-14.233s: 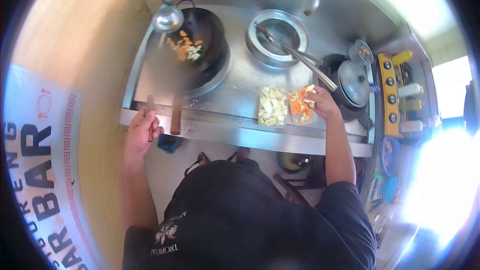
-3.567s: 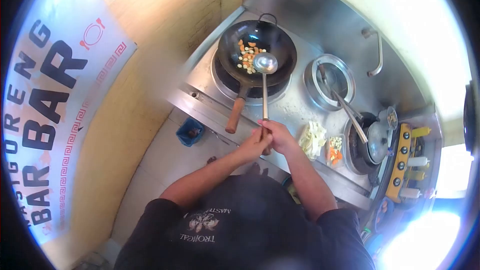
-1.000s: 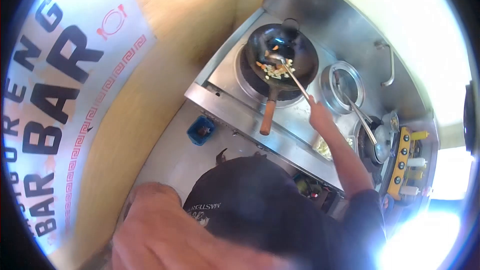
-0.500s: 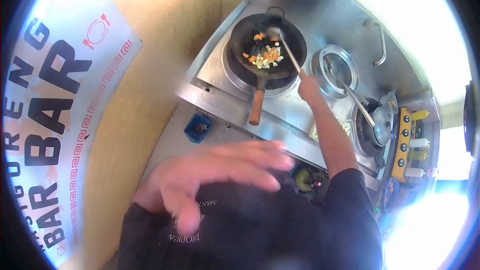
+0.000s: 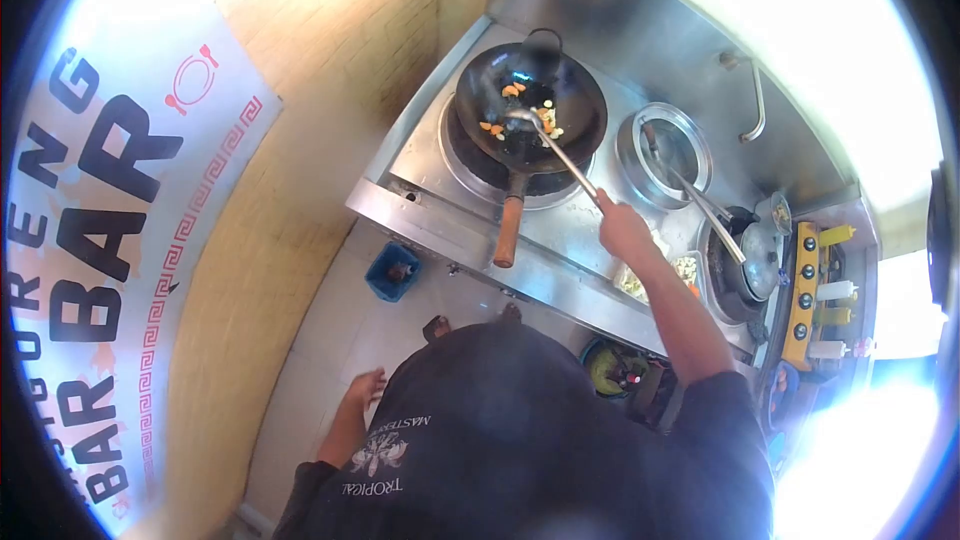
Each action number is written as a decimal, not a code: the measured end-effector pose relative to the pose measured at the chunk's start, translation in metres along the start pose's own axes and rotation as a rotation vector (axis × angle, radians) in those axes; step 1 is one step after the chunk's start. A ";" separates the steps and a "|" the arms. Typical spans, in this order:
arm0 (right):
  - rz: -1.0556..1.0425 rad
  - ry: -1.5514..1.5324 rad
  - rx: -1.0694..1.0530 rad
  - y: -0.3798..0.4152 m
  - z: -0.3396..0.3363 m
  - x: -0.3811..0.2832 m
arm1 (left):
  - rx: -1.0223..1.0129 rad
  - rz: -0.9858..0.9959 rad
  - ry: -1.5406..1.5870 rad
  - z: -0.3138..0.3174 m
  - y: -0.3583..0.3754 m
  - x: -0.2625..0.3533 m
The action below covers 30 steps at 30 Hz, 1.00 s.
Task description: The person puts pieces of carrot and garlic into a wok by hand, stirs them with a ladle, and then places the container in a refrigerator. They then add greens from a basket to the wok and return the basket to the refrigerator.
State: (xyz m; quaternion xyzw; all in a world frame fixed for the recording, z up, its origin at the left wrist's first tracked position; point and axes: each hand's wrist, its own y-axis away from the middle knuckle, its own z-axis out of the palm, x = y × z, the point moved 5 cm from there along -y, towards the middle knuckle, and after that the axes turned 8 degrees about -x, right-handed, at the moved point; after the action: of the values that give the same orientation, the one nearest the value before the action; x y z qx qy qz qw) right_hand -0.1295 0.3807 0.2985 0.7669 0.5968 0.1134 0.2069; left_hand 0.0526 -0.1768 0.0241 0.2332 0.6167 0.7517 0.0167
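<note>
My right hand (image 5: 626, 231) is wrapped round the handle of a long metal wok ladle (image 5: 565, 156). The ladle's head rests inside a dark wok (image 5: 585, 115), among diced orange and pale pieces of food (image 5: 551, 120). This wok sits on a burner, its wooden handle (image 5: 508, 232) pointing towards me with no hand on it. Down at my left side hangs my left hand (image 5: 369, 387), holding nothing, fingers loosely apart. It is nearest to my dark shirt, well away from the stove.
Right of the wok, a round metal pot (image 5: 664, 156) holds another long-handled tool. Farther right are a lidded pot (image 5: 760, 260) and a yellow rack (image 5: 803, 290) with squeeze bottles. A tray of chopped pale food (image 5: 636, 285) lies near my forearm. A blue bin (image 5: 392, 272) stands on the floor.
My left hand has dropped from in front of my chest to my side. The ladle's head has moved from the wok's far side towards its middle, and the food has shifted.
</note>
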 end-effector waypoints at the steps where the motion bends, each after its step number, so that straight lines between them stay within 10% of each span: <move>1: 0.001 -0.030 0.061 -0.017 -0.001 -0.003 | -0.001 0.008 0.002 -0.009 -0.008 -0.022; 3: -0.010 -0.056 0.125 -0.052 0.000 -0.010 | -0.090 0.031 -0.580 -0.033 -0.035 -0.062; 7: -0.086 -0.300 0.212 -0.089 0.007 -0.023 | 0.042 0.093 -0.580 -0.039 -0.027 -0.048; 9: -0.042 -0.467 -0.023 -0.059 -0.011 -0.044 | 0.219 -0.042 0.017 -0.042 -0.009 -0.028; 13: -0.147 0.003 0.013 -0.007 -0.005 -0.014 | 0.256 0.098 0.111 -0.034 -0.012 0.005; 25: -0.150 -0.246 0.101 -0.046 -0.032 0.003 | -0.460 -0.007 -0.078 0.028 -0.057 -0.002; 30: -0.192 -0.319 0.259 -0.026 -0.026 0.044 | -0.020 -0.174 -0.133 0.000 -0.052 -0.025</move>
State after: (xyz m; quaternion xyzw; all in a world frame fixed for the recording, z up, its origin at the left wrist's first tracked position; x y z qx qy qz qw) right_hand -0.1512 0.4326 0.3065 0.7349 0.6364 -0.1069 0.2085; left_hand 0.0615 -0.1720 -0.0324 0.2279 0.6248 0.7362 0.1251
